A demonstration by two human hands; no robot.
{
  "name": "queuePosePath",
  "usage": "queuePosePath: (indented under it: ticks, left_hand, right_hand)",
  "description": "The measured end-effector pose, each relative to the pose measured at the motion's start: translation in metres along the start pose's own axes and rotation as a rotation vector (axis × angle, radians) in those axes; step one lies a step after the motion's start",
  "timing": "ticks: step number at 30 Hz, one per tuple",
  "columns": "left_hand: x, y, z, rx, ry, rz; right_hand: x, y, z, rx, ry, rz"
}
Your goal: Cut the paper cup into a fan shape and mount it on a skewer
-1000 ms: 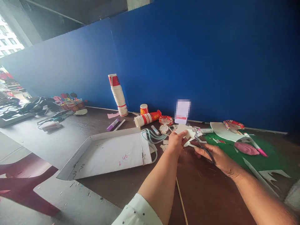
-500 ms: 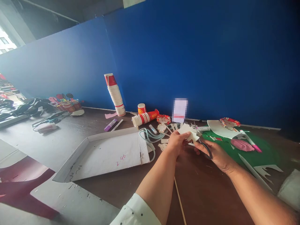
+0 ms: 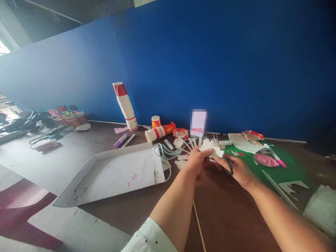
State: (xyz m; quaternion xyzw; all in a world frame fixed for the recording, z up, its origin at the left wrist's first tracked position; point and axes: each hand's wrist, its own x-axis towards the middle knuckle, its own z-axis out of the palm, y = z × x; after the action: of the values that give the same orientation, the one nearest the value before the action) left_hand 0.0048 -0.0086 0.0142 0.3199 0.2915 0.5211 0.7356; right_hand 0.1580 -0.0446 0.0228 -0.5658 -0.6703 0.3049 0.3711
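Note:
Between thumb and fingers, my left hand (image 3: 196,160) grips a piece of off-white paper (image 3: 212,148). My right hand (image 3: 237,169) is closed round the dark handles of a pair of scissors (image 3: 228,165), whose blades stick up behind the paper's right side. Whether the blades touch the paper, I cannot tell. Just beyond my hands lie pale paper strips (image 3: 193,142) and a cut-paper shape with a red and white ruffled top (image 3: 180,133). Some of my fingers are hidden beneath the paper.
A shallow white cardboard box lid (image 3: 118,171) lies left of my arms. Behind it are a tall leaning stack of paper cups (image 3: 127,110), cups lying sideways (image 3: 160,132) and a purple marker (image 3: 120,140). At right sits a green sheet (image 3: 286,175) with paper scraps. A thin stick (image 3: 198,225) lies between my arms.
The whole view has shifted slightly, so things sit a little further left. My hands keep hold of the paper and scissors; the scissor blades show at a slightly different angle.

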Motion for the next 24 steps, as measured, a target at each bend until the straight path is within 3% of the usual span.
queuePosePath:
  ticks: [8,24]
  left_hand:
    - [0.002,-0.0004,-0.0007,-0.104,-0.027,-0.019]
    - [0.0062,-0.0031,-0.0036,-0.057,-0.009,-0.043]
  right_hand:
    - [-0.0006,-0.0011,0.002,0.023,0.01,-0.029]
    - [-0.0001,0.0012,0.0014,0.034,-0.001,-0.028]
